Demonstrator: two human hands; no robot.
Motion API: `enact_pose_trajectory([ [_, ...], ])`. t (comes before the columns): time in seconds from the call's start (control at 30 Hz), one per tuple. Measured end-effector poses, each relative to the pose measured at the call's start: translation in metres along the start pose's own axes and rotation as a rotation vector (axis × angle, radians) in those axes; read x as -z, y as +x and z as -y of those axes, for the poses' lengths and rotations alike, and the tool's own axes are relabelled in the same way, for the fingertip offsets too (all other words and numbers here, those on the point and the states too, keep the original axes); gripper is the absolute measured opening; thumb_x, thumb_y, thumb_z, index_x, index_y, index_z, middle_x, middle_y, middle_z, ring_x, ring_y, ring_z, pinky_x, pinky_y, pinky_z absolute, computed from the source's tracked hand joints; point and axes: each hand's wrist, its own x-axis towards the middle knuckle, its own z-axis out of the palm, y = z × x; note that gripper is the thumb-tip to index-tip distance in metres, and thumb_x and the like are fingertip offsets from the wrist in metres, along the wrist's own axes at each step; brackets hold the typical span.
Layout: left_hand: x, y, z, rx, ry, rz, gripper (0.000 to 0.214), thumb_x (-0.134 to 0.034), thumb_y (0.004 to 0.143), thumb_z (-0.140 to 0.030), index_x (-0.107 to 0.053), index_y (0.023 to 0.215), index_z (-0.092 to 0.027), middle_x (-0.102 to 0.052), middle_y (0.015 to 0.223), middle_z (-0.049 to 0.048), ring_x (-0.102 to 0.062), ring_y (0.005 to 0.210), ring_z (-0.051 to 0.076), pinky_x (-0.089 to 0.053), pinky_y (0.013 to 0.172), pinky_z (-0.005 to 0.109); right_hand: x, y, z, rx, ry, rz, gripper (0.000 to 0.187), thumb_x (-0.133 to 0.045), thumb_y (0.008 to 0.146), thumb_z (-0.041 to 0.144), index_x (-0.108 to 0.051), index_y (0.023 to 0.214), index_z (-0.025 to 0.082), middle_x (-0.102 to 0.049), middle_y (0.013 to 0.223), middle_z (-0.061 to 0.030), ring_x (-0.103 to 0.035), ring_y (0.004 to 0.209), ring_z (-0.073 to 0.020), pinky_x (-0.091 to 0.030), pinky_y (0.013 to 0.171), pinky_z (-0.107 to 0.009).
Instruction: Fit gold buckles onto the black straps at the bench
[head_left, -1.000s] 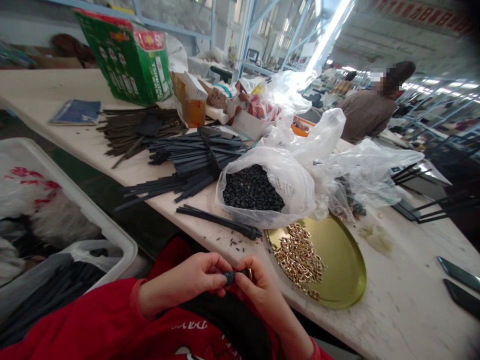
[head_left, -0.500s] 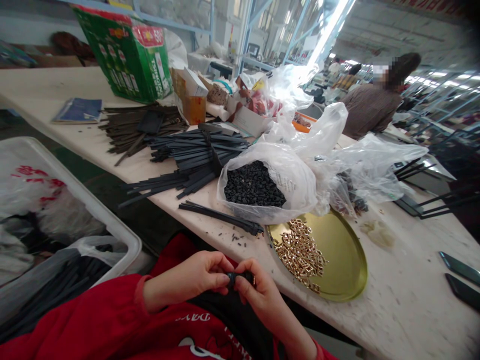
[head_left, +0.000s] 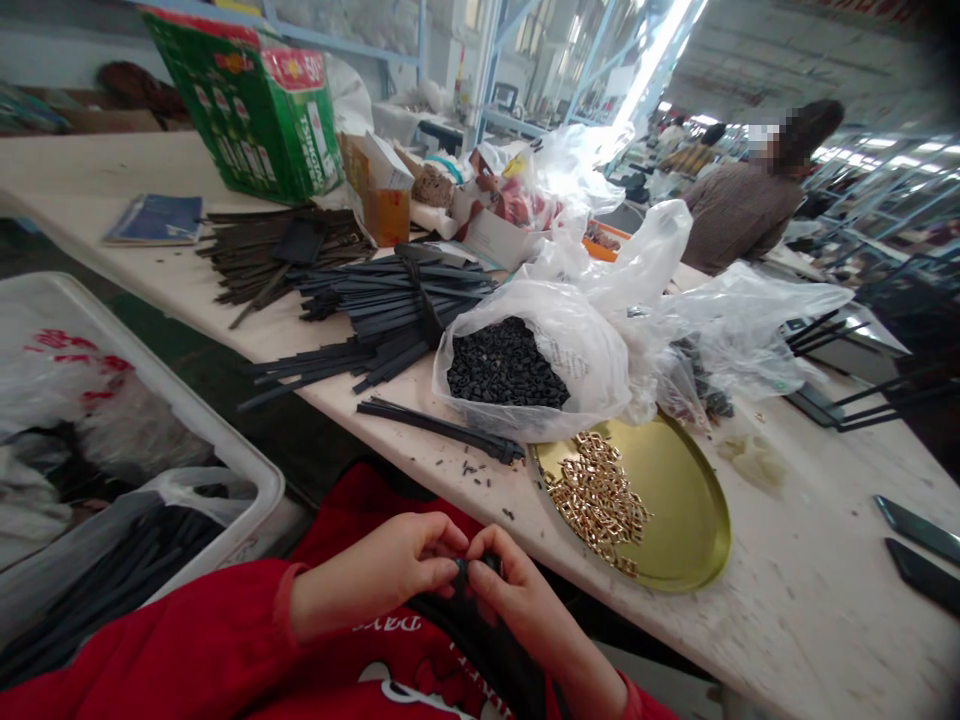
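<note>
Both hands meet in front of my red top, below the table's edge. My left hand (head_left: 390,572) and my right hand (head_left: 517,600) pinch the same small black strap piece (head_left: 471,568) between their fingertips. Most of the piece is hidden by the fingers. On the table just beyond, a round gold tray (head_left: 686,515) carries a heap of small gold buckles (head_left: 600,500). Beside it stands an open plastic bag of small black loops (head_left: 506,365), and a thin bundle of black straps (head_left: 442,428) lies near the table's edge.
Piles of black straps (head_left: 382,300) cover the table's middle, behind them a green carton (head_left: 255,100) and small boxes. A white bin (head_left: 259,480) with bagged straps stands at my left. Crumpled clear bags (head_left: 735,330) lie right. A person (head_left: 742,205) sits at the far side.
My hands have sunk slightly and stayed together on the black piece; a gold glint seen at my right fingers earlier is now covered. The view drifted a little downward.
</note>
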Motion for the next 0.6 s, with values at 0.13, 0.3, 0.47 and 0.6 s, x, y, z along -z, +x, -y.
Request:
enact_pose_trajectory([
  [0.13,-0.002,-0.003,-0.005,-0.029,0.099,0.030,0.036,-0.047,0.072,-0.014,-0.054,0.107,-0.017,-0.065,0.080,-0.0016,-0.061,0.073,0.014,-0.045,0.062,0.021,-0.001,0.001,-0.006,0.034,-0.025,-0.005,0.017,-0.057,0.079,0.033,-0.046,0.086,0.021,-0.049,0.063,0.0075,-0.038,0.048,-0.0069,-0.027,0.045,-0.018],
  [0.3,-0.003,0.000,0.005,-0.019,0.109,0.028,0.040,-0.046,0.072,-0.015,-0.051,0.111,-0.018,-0.065,0.081,-0.0007,-0.062,0.076,0.015,-0.046,0.066,0.023,-0.001,-0.005,-0.009,0.240,-0.408,-0.122,0.016,-0.050,0.078,0.013,-0.051,0.092,0.020,-0.057,0.083,-0.0006,-0.053,0.075,-0.0153,-0.040,0.067,-0.027],
  [0.47,-0.003,0.004,0.010,0.053,0.114,0.029,0.029,-0.048,0.076,-0.023,-0.052,0.104,-0.016,-0.060,0.072,-0.0022,-0.058,0.063,0.013,-0.044,0.057,0.021,-0.003,-0.008,-0.016,0.281,-0.403,-0.119,0.019,-0.046,0.082,0.014,-0.048,0.099,0.021,-0.057,0.085,-0.0015,-0.054,0.077,-0.0160,-0.042,0.070,-0.027],
  [0.6,0.003,0.003,0.010,0.130,0.323,0.165,0.031,-0.036,0.085,-0.036,-0.057,0.078,-0.015,-0.054,0.058,-0.0019,-0.047,0.049,0.011,-0.035,0.046,0.020,-0.003,-0.006,-0.019,0.252,-0.376,-0.146,0.015,-0.042,0.087,0.020,-0.045,0.102,0.021,-0.053,0.080,0.0000,-0.052,0.073,-0.0147,-0.043,0.067,-0.026],
])
